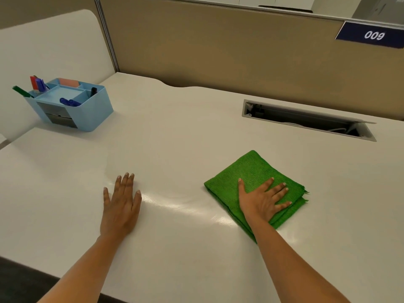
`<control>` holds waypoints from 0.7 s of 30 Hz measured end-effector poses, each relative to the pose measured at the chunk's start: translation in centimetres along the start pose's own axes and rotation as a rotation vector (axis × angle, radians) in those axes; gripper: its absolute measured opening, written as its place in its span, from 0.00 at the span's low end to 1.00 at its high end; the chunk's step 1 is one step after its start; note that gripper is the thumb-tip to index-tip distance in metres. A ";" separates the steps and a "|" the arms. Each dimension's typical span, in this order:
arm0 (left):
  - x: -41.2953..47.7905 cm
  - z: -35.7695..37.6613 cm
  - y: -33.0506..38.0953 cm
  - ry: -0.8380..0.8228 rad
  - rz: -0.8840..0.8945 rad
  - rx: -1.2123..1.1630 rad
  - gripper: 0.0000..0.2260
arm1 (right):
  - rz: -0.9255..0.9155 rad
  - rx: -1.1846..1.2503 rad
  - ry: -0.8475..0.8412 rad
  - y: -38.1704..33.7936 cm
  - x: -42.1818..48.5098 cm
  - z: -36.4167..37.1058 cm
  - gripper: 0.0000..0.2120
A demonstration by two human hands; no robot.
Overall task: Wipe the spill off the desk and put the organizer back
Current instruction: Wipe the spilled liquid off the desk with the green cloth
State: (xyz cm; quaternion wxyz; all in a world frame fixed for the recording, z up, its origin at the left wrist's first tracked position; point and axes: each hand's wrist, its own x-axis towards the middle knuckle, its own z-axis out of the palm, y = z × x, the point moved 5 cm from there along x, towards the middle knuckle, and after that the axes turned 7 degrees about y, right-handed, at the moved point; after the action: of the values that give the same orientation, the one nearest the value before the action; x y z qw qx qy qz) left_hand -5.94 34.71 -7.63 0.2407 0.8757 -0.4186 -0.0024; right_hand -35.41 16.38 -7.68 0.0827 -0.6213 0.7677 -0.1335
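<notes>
A folded green cloth [251, 171] lies on the white desk [175, 132] right of centre. My right hand [262, 200] presses flat on it, fingers spread, palm down. My left hand [121, 204] rests flat on the bare desk to the left, fingers together, holding nothing. Between the two hands a thin wet sheen [185, 205] glistens on the surface. A light blue desk organizer [87, 110] with pens and markers in its compartments stands at the far left of the desk, well away from both hands.
An open cable slot [306, 119] with a grey frame is cut into the desk at the back right. A tan partition wall [218, 44] runs along the back, with a blue "009" label [373, 35]. The desk's front edge lies near my forearms.
</notes>
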 end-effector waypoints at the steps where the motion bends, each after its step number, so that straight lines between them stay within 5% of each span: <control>1: 0.0 0.0 0.0 0.001 -0.001 -0.006 0.23 | -0.010 -0.004 0.000 0.0 0.4 0.0 0.47; 21: 0.1 0.2 0.0 -0.018 -0.013 0.007 0.24 | -0.357 -0.012 -0.087 -3.1 8.0 1.3 0.50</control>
State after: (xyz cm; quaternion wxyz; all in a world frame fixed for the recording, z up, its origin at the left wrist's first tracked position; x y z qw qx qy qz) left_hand -5.90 34.62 -7.77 0.2340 0.8792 -0.4148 -0.0103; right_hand -33.82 7.85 -7.69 0.0872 -0.7535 0.6415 -0.1146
